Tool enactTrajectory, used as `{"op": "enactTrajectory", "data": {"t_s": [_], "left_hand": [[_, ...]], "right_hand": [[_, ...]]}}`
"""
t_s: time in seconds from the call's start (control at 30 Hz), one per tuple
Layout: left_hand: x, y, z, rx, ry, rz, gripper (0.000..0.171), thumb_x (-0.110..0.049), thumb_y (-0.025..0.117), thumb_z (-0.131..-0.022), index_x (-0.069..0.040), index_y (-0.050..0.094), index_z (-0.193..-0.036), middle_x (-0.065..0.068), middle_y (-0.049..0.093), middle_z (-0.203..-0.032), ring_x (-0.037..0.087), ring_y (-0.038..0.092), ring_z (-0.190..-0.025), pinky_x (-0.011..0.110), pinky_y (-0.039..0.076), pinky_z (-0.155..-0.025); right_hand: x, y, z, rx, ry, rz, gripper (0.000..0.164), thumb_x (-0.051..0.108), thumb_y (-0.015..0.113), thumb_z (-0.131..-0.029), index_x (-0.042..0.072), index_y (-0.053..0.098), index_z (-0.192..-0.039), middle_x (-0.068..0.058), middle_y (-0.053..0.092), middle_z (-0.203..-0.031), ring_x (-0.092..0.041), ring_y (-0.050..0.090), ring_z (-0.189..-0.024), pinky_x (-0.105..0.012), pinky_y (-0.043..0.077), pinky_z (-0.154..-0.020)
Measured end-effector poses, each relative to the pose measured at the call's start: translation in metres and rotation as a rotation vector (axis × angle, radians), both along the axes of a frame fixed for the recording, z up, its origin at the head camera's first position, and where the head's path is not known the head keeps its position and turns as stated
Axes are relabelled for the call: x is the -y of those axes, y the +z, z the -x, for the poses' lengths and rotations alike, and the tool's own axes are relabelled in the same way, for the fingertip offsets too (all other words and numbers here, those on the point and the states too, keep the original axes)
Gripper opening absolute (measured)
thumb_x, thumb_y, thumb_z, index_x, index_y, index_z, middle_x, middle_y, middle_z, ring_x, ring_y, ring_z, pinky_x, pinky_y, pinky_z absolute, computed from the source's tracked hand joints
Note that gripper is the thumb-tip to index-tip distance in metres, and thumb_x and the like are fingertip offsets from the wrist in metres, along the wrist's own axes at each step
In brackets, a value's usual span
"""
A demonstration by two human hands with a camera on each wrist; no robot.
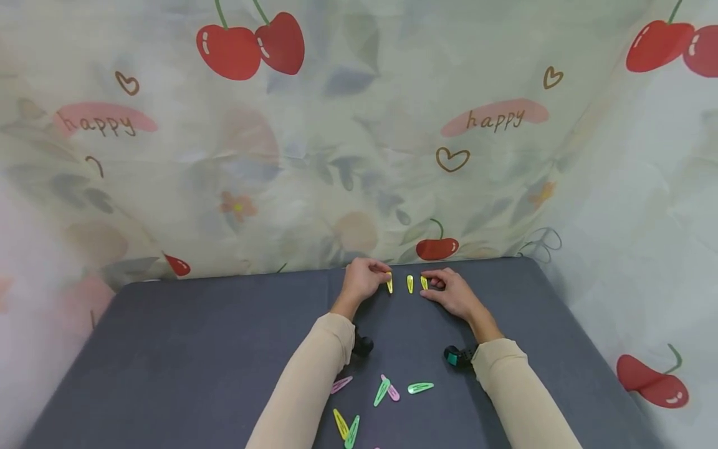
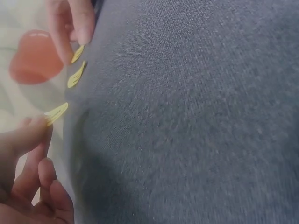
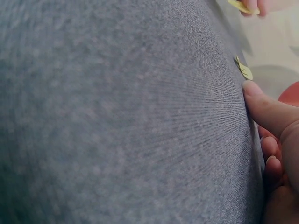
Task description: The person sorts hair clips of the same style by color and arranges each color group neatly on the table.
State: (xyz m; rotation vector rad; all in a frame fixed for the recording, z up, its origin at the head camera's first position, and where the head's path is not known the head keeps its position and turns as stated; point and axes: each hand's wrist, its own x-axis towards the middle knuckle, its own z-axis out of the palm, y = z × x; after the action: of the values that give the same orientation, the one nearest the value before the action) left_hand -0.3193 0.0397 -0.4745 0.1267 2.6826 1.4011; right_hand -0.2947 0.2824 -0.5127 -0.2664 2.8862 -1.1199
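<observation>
A yellow snap hair clip lies untouched near the table's far edge, right of its middle, between two matching clips. At the left, a person's left hand pinches the left yellow clip by its far end, a hold that likely leaves its near end free to steer; whether it touches the cloth is hard to tell from here. Opposite, the right hand grips the right yellow clip end to end between thumb and finger, perhaps to keep it upright in the row. Between the forearms, toward the table's near edge, green clips, pink clips and another yellow clip lie scattered on the dark grey table. A cherry-print curtain hangs behind the far edge.
</observation>
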Motion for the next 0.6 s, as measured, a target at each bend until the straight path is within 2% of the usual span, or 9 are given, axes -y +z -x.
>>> {"op": "enactTrajectory", "data": {"t_s": [0.4,0.6], "left_hand": [[-0.021,-0.010,0.000,-0.049,0.073,0.046,0.009,-0.019,0.081,-0.087,-0.020,0.082,-0.096,0.000,0.080,-0.093,0.020,0.073,-0.089,0.037,0.054,-0.086],[-0.030,-0.012,0.002,-0.029,0.111,0.064,0.012,-0.019,0.082,-0.086,-0.018,0.080,-0.097,-0.002,0.080,-0.093,0.020,0.074,-0.092,0.039,0.055,-0.086]], "right_hand": [[0.001,-0.002,0.003,-0.001,-0.003,-0.010,0.045,0.028,0.075,-0.094,0.012,0.065,-0.135,-0.008,0.059,-0.108,-0.021,0.052,-0.096,-0.038,0.042,-0.089],[-0.002,-0.001,0.002,-0.006,-0.007,-0.007,0.045,0.026,0.075,-0.094,0.011,0.066,-0.135,-0.009,0.060,-0.108,-0.022,0.052,-0.095,-0.039,0.042,-0.088]]}}
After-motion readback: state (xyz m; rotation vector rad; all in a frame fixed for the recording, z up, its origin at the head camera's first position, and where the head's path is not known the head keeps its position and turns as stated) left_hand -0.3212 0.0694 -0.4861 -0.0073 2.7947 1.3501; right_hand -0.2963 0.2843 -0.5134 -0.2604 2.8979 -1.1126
